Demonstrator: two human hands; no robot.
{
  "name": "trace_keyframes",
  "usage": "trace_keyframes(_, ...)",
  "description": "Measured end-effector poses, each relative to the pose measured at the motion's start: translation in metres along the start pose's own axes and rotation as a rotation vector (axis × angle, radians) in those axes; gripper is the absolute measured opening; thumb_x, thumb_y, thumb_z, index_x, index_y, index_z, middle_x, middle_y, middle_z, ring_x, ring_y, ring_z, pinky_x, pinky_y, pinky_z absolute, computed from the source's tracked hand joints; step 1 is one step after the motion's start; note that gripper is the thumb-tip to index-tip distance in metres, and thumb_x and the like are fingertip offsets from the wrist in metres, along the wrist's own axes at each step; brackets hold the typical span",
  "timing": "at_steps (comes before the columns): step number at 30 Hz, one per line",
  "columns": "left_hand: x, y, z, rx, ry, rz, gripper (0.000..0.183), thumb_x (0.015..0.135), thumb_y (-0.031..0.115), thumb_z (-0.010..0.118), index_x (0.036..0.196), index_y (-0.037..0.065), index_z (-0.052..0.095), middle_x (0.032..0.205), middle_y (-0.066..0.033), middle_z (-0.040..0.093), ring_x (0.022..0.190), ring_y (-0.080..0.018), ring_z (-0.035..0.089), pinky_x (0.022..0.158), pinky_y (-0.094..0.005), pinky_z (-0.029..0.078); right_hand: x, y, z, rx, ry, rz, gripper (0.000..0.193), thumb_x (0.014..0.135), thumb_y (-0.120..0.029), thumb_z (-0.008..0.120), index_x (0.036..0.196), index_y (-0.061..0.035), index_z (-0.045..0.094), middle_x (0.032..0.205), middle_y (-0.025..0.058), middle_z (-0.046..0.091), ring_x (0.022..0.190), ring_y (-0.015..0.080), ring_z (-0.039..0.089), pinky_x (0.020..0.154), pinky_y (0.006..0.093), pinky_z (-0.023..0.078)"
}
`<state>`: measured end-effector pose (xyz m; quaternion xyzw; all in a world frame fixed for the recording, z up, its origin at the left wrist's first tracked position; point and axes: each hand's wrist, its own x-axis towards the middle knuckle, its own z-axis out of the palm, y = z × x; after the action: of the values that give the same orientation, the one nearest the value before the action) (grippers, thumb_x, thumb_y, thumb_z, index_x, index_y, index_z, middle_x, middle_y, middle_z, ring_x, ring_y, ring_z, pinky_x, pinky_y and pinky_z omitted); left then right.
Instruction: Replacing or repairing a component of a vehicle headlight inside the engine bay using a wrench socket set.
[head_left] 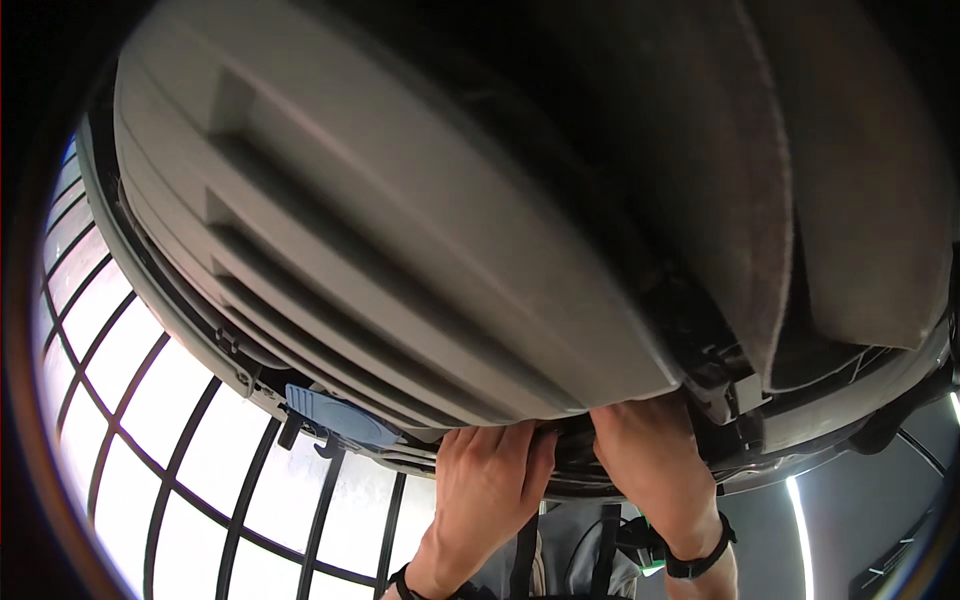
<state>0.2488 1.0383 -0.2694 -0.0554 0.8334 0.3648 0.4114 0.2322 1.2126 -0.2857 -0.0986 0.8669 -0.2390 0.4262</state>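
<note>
A large grey ribbed trim panel (330,230) fills the upper left and middle of the view. At its lower edge is my left hand (487,480), back showing and fingers bent close together against the rim, with the thumb on the right side. My right hand (652,455) reaches up beside it, and its fingers disappear behind the panel's lower right corner. What the right fingers touch is hidden. Left of my left hand, a blue plastic piece (345,415) with ridges sits along the edge.
Grey felt-like lining (870,200) hangs on the right, with a dark bracket (735,395) near its lower end. A curved body edge (160,310) rims the left. Beyond are bright panes with a black grid (130,420) and a light strip (800,530).
</note>
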Motion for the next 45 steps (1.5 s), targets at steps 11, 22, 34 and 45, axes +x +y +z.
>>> trace_keyframes(11, 0.015, -0.071, 0.015, 0.051, 0.215, 0.164, 0.009, 0.086, 0.008, 0.067, 0.093, 0.008, 0.073, 0.087, -0.0031, 0.071, 0.081, -0.0234, 0.069, 0.072, -0.0318, 0.054, 0.008, 0.008, 0.008, -0.137, 0.074, -0.107, 0.022, 0.080, -0.005, 0.065, 0.101, 0.0001, 0.066, 0.099, 0.0190, 0.066, 0.092, 0.0394, 0.064, 0.086, 0.0492, 0.048)
trace_keyframes(22, 0.015, -0.087, 0.048, 0.461, 0.237, 0.232, 0.031, 0.097, 0.022, 0.058, 0.126, 0.019, 0.069, 0.123, -0.0008, 0.068, 0.105, -0.0146, 0.066, 0.085, -0.0251, 0.053, -0.005, 0.009, 0.000, 0.049, 0.060, 0.164, 0.023, 0.091, -0.011, 0.063, 0.113, -0.0084, 0.064, 0.099, 0.0181, 0.067, 0.092, 0.0388, 0.065, 0.081, 0.0482, 0.052)
trace_keyframes(34, 0.024, -0.085, 0.067, 0.664, 0.270, 0.280, 0.053, 0.087, 0.008, 0.053, 0.137, 0.024, 0.061, 0.139, -0.0081, 0.059, 0.113, -0.0243, 0.064, 0.092, -0.0317, 0.054, -0.018, 0.011, -0.005, 0.051, 0.140, 0.128, 0.030, 0.088, -0.012, 0.066, 0.119, -0.0093, 0.065, 0.106, 0.0150, 0.068, 0.100, 0.0336, 0.063, 0.098, 0.0498, 0.046)
trace_keyframes(45, 0.012, -0.094, 0.062, 0.942, 0.102, 0.324, 0.043, 0.092, 0.012, 0.053, 0.134, 0.013, 0.061, 0.138, -0.0133, 0.058, 0.113, -0.0226, 0.065, 0.079, -0.0336, 0.059, -0.032, -0.021, 0.026, 0.157, 0.363, 0.211, 0.023, 0.078, -0.018, 0.078, 0.097, -0.0074, 0.070, 0.102, 0.0049, 0.067, 0.109, 0.0255, 0.059, 0.107, 0.0655, 0.032)
